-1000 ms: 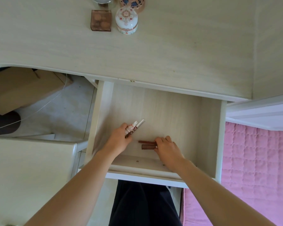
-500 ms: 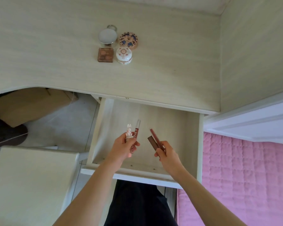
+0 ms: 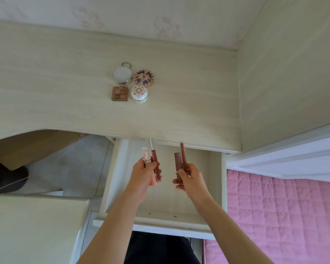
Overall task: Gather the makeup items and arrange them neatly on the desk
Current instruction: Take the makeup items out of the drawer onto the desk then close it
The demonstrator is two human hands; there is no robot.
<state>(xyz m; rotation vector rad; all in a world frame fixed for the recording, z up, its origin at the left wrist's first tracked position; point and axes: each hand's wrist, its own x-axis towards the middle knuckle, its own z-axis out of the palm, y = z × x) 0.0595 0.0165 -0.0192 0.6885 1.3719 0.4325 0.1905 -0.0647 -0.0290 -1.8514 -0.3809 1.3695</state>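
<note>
The left hand (image 3: 144,173) curls its fingers round two slim items: a small rabbit-topped tube (image 3: 146,156) and a long reddish lip wand (image 3: 154,156). The right hand (image 3: 188,178) pinches two more, a flat brown stick (image 3: 177,161) and a thin dark-red pencil (image 3: 183,156). All four are gripped at their lower ends and stand upright, fanned a little, above the open drawer (image 3: 215,180).

These look light, stiff and smooth-skinned, so holding two per hand invites one to slide or twist loose; a grip nearer the middle of each would likely be steadier. The rabbit cap looks like the fragile part and is best left untouched.

On the desk (image 3: 189,103) beyond the drawer sit four pieces in a tight square: a white round compact (image 3: 122,74), a patterned round case (image 3: 143,78), a brown square palette (image 3: 120,93) and a floral domed pot (image 3: 139,93).

Compared with a second ago, both hands have risen from the drawer floor, and the sticks point up toward the desk rather than lying flat.
</note>
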